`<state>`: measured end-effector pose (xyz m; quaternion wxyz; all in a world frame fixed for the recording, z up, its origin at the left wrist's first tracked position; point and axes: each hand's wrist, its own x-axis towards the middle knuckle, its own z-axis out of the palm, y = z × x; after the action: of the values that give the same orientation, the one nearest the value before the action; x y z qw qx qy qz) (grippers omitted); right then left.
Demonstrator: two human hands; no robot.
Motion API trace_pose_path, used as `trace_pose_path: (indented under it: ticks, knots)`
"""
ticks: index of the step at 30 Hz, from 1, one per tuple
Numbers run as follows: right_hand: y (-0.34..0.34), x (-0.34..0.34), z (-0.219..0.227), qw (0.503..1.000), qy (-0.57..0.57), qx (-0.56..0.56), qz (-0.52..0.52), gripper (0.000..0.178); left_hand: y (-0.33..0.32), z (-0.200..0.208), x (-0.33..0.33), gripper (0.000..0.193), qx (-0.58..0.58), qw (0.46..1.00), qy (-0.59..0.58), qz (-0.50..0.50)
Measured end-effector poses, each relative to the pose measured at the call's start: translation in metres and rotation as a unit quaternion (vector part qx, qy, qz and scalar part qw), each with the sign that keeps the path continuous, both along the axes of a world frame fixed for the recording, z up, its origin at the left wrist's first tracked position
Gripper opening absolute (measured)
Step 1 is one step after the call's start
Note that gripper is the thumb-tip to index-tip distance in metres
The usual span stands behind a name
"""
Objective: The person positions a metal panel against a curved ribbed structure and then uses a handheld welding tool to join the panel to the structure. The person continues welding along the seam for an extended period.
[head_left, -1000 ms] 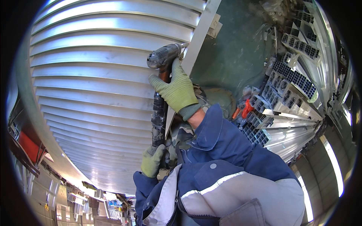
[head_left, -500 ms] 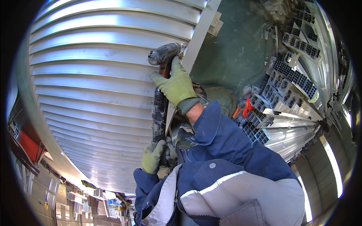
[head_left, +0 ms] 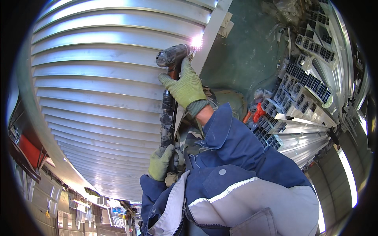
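- Silvery metal slats spread in parallel rows across the left of the view, their right-hand ends meeting a flat pale rail that runs at a slant.
- Black tape wraps much of the torch, which lies lengthwise over the slats close to that rail, its head at the top, turned toward the rail.
- Both hands are closed on it, apart from each other: the gloved right hand grips just below the head, thumb on the left side; the gloved left hand holds the lower end, near the jacket.
- Bright pinkish-white light flares at the tip, where a slat end meets the rail; I judge the step in hand to be hot work on that joint. Glare hides the exact contact.
- As a judgement, the next move calls for a steady two-handed hold, the right hand governing the tip's angle and the left bearing the rear.
- Stacked metal profiles lie to the right, well apart from the torch, beyond green floor.
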<state>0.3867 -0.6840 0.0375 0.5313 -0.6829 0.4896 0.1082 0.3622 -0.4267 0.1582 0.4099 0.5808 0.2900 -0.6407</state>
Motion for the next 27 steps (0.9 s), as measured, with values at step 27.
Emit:
trace_pose_path:
  ticks: [27]
  knots:
    - [0.006, -0.006, 0.011, 0.999, -0.002, 0.035, -0.008, 0.107, 0.013, 0.003, -0.007, 0.049, 0.012, 0.998, -0.020, -0.050]
